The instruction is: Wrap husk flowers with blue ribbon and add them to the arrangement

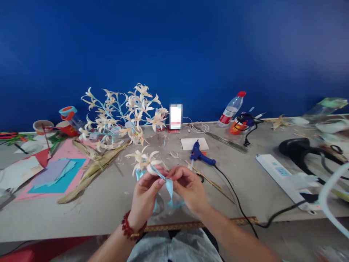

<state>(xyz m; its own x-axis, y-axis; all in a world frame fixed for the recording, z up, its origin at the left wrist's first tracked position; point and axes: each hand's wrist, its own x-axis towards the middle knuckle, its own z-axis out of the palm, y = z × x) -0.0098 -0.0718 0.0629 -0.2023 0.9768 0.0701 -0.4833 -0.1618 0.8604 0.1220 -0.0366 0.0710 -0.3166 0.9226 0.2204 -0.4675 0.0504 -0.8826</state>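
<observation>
My left hand [145, 193] pinches the thin blue-wrapped stem of a cream artificial flower [144, 160], whose several curled petals point up and to the left. Close beside it, my right hand [191, 187] is closed in a pinch on a light blue strip [169, 188] at the stem's lower end. The strip hangs twisted below the fingers, and more light blue material shows behind the hands. Beyond them, several finished-looking cream flowers on blue stems [120, 109] stand in a cluster.
A blue glue gun [200, 154] lies right of centre, its black cord running to the front edge. Further right is a white power strip [283, 182]. Dry husks [95, 169] and coloured paper sheets [54, 178] lie left. A bottle [231, 109] leans near the blue wall.
</observation>
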